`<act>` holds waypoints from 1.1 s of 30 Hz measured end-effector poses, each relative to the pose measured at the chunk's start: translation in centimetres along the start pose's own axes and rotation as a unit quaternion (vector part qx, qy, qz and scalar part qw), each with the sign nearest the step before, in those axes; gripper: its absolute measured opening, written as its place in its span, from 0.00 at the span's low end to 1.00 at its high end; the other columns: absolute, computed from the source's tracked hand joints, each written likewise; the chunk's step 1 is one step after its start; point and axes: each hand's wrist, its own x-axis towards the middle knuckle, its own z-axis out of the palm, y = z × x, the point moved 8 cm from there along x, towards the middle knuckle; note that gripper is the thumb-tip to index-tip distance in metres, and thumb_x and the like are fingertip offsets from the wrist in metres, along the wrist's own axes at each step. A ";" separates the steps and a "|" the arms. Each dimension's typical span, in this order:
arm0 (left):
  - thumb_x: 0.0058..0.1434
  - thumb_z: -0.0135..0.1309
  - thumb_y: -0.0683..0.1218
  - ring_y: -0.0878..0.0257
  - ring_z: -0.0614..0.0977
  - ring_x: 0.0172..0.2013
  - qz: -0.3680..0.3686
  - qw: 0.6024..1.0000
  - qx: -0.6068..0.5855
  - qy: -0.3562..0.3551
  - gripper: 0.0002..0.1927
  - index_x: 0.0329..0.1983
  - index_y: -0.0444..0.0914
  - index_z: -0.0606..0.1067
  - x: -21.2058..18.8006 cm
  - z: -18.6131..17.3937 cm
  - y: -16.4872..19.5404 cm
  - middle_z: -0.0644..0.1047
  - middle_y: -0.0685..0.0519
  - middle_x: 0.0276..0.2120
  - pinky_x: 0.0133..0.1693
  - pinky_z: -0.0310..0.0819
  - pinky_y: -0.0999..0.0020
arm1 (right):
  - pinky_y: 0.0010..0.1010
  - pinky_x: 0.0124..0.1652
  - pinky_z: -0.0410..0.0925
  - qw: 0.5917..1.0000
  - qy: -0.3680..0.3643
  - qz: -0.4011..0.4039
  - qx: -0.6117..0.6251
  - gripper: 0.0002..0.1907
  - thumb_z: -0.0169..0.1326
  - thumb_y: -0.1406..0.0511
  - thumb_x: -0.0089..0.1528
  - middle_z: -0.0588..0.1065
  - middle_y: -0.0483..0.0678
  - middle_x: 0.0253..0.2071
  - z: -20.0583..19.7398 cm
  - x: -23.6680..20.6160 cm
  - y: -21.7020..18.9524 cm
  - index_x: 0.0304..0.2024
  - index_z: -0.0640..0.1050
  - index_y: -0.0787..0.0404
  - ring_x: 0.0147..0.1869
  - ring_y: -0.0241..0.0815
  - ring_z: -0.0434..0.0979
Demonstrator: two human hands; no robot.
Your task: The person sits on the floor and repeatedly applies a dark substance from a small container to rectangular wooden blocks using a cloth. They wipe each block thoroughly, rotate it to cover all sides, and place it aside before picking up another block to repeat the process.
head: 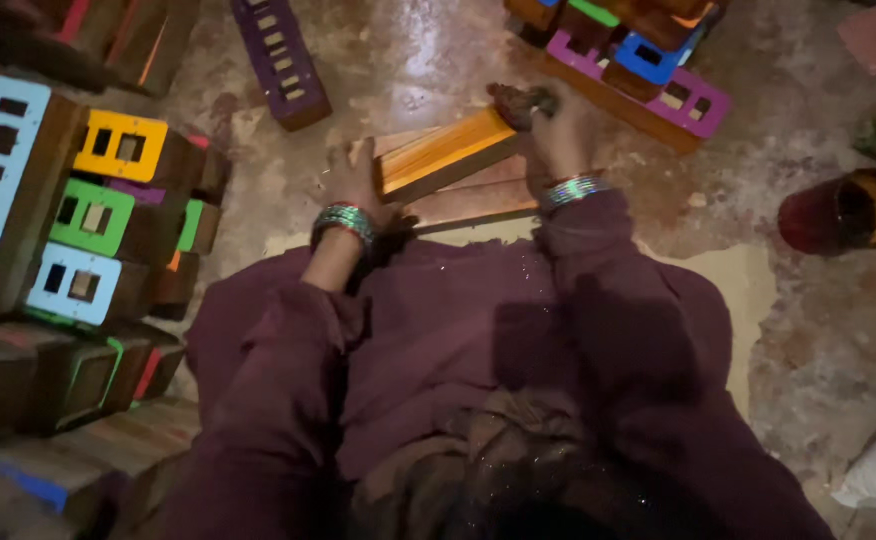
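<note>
At frame centre, my left hand [353, 180] steadies the near end of the orange block [445, 153] so it stays tilted on the plank [478, 200], while my right hand [548, 125] grips a rag [520, 102] against its far end.

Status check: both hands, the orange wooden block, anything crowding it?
Left hand steadies the orange wooden block at its near end. Right hand presses a dark wad on its far end. Purple block and stacked painted blocks close by, apart.
</note>
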 end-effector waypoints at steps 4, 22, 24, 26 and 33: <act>0.39 0.73 0.66 0.49 0.58 0.71 0.105 0.994 0.030 0.017 0.55 0.70 0.50 0.62 1.5 -0.1 7.6 0.62 0.47 0.68 0.67 0.43 0.29 | 0.41 0.40 0.73 0.997 -0.024 0.065 -0.021 0.22 0.68 0.66 0.47 0.81 0.56 0.39 -0.1 0.8 0.3 0.44 0.80 0.64 0.42 0.53 0.82; 0.47 0.68 0.57 0.45 0.76 0.54 0.202 0.915 -0.168 0.306 0.38 0.59 0.39 0.70 -1.3 -8.3 8.3 0.77 0.43 0.50 0.63 0.51 0.37 | 0.42 0.52 0.73 0.981 0.100 -0.163 0.039 0.19 0.56 0.74 0.64 0.76 0.53 0.50 -14.9 -1.2 -15.1 0.58 0.77 0.63 0.54 0.53 0.80; 0.48 0.67 0.54 0.47 0.76 0.55 0.222 0.902 -0.185 0.321 0.40 0.63 0.39 0.68 -3.4 -8.0 8.2 0.77 0.42 0.53 0.66 0.50 0.39 | 0.36 0.41 0.74 0.985 0.007 -0.117 0.130 0.23 0.52 0.73 0.56 0.75 0.50 0.42 -12.8 -3.0 -18.0 0.54 0.80 0.58 0.40 0.47 0.79; 0.48 0.65 0.52 0.48 0.76 0.58 0.221 0.904 -0.181 0.318 0.40 0.64 0.39 0.67 -4.5 -7.3 8.0 0.76 0.44 0.54 0.68 0.50 0.40 | 0.39 0.42 0.72 0.981 0.002 -0.192 0.041 0.23 0.57 0.71 0.56 0.74 0.51 0.44 -12.1 -4.9 -21.2 0.55 0.79 0.56 0.42 0.49 0.79; 0.47 0.64 0.50 0.49 0.76 0.59 0.236 0.889 -0.223 0.323 0.38 0.64 0.41 0.69 -4.6 -6.2 8.3 0.77 0.46 0.56 0.68 0.50 0.41 | 0.41 0.41 0.71 0.987 0.101 -0.124 -0.026 0.22 0.62 0.68 0.60 0.72 0.51 0.46 -15.6 -2.9 -19.9 0.58 0.77 0.55 0.43 0.51 0.79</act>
